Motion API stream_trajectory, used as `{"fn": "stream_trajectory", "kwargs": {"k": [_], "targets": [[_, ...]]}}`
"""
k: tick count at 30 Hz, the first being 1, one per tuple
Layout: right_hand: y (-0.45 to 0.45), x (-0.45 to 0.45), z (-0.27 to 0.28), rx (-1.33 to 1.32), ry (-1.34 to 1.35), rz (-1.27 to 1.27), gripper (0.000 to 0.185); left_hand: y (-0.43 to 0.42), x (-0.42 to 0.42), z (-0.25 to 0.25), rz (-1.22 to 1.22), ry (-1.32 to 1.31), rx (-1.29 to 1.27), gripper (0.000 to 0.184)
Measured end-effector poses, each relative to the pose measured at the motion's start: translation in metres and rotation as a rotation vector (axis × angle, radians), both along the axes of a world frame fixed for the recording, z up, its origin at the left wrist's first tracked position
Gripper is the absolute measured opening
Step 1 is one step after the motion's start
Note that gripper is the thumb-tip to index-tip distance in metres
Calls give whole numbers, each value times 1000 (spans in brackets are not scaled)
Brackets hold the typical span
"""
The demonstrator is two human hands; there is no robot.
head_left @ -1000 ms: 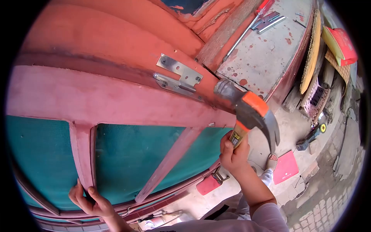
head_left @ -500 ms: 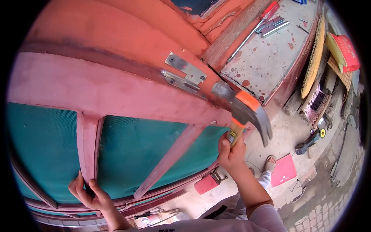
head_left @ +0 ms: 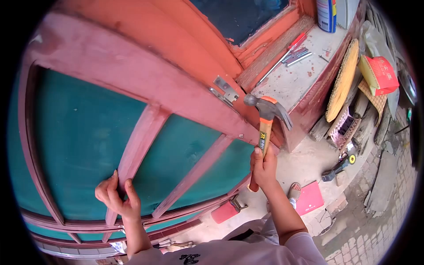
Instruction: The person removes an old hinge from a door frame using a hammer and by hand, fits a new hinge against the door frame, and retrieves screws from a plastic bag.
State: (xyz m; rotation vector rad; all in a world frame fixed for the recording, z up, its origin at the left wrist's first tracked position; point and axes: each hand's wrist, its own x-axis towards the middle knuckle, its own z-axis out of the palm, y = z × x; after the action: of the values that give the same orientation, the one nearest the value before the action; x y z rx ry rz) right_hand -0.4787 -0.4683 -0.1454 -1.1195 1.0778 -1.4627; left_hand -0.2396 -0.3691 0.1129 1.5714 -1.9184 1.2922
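My right hand (head_left: 264,167) is closed round the wooden handle of a hammer (head_left: 263,128), whose head points up near the orange frame (head_left: 176,39). My left hand (head_left: 119,194) grips a slanting pink crossbar (head_left: 143,137) of the screen door, thumb on one side and fingers on the other. Green mesh (head_left: 88,145) fills the door's panels. A metal hinge (head_left: 226,90) sits at the joint between the pink door edge and the orange frame, left of the hammer head.
On the ledge (head_left: 289,84) lie a red-handled screwdriver (head_left: 282,58) and another hinge (head_left: 297,57), with a blue can (head_left: 327,15) behind. A power tool (head_left: 338,168), red mat (head_left: 310,198), red stool (head_left: 224,212) and wood pieces (head_left: 320,128) are on the ground at right.
The view has shifted, showing more window and the can. The pink door stands at a steeper slant. The hammer has moved farther from me and is more upright; both hands keep their hold.
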Motion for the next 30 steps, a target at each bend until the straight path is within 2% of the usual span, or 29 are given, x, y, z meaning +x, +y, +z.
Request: {"fn": "stream_trajectory", "kwargs": {"k": [3, 4, 8, 11, 15, 17, 21, 23, 26, 30], "targets": [[28, -26, 29, 17, -36, -83, 26, 1, -1, 7, 3, -28, 8, 28], [39, -36, 40, 69, -20, -55, 28, 0, -2, 8, -7, -24, 5, 28], [69, -70, 77, 248, -239, 155, 34, 1, -3, 9, -25, -3, -36, 28], [78, -89, 87, 311, -344, 257, 28, 0, -4, 11, -68, 7, -80, 29], [57, -129, 94, 277, -64, 205, 33, 2, -4, 13, -132, 63, -106, 30], [33, -164, 109, 234, 152, 212, 30, 8, -11, 14, -89, 96, -125, 28], [-37, -235, 141, -68, 887, 117, 27, 25, -31, -5, 83, 156, -182, 25], [-69, -256, 167, -251, 1103, 177, 29, 27, -47, -19, 184, 213, -193, 24], [-117, -275, 181, -534, 1238, 337, 30, 27, -77, -38, 310, 306, -134, 25], [-177, -269, 183, -767, 1229, 533, 29, 17, -125, -65, 366, 449, -30, 22]]}}
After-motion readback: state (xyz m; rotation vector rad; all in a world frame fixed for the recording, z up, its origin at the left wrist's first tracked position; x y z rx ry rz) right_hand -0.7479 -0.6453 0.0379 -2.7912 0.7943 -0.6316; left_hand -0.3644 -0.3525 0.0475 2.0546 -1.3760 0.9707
